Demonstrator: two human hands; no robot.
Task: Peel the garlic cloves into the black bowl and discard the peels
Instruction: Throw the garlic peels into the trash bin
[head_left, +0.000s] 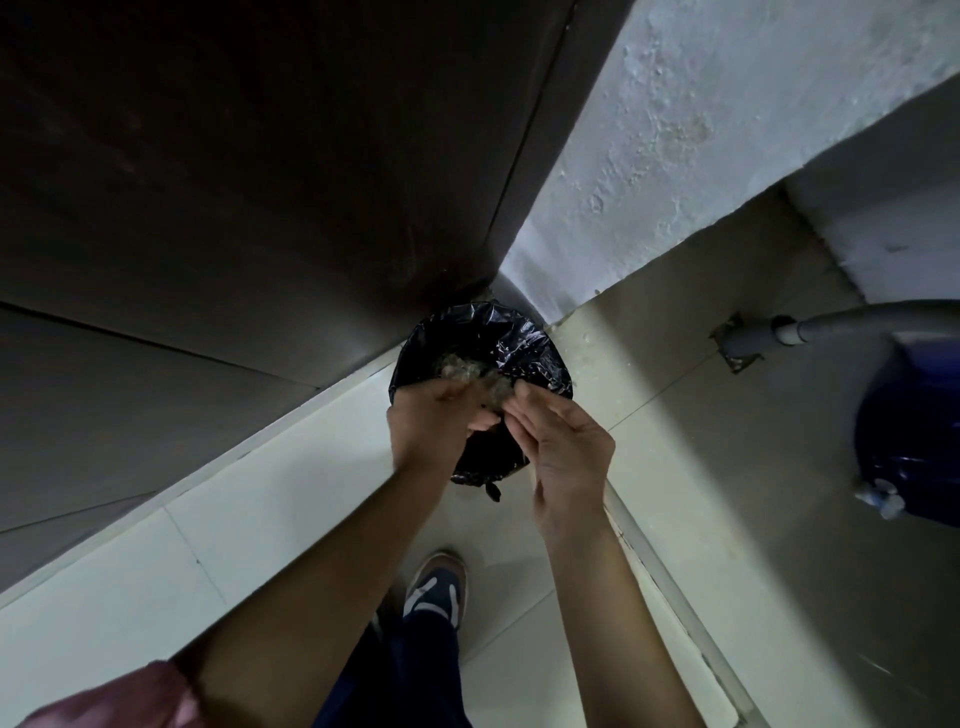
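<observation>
Two hands over the bin, peels between them and straight above the opening

Both arms reach down and forward into a dim corner where a dark cabinet front (234, 208) meets a pale wall (675, 156). On the tiled floor (260, 493) in that corner stands a small bin lined with a black bag (524, 332), its mouth open upward and directly under the hands.

Pale, papery garlic peels (470, 370) lie inside the bag and also show as a blurred clump at the fingertips. The left hand (436, 421) is curled with its fingers (462, 392) bunched around that clump; the right hand (566, 447) is held loosely cupped, fingers (519, 410) narrow and touching the same clump from the other side. Whether either hand truly pinches peel I cannot tell through the blur.

The peels lie just ahead of and below the fingertips, well within the rim, so letting go should drop them straight in. Neither hand is clearly nearer. No black bowl or cloves are in view.
</observation>
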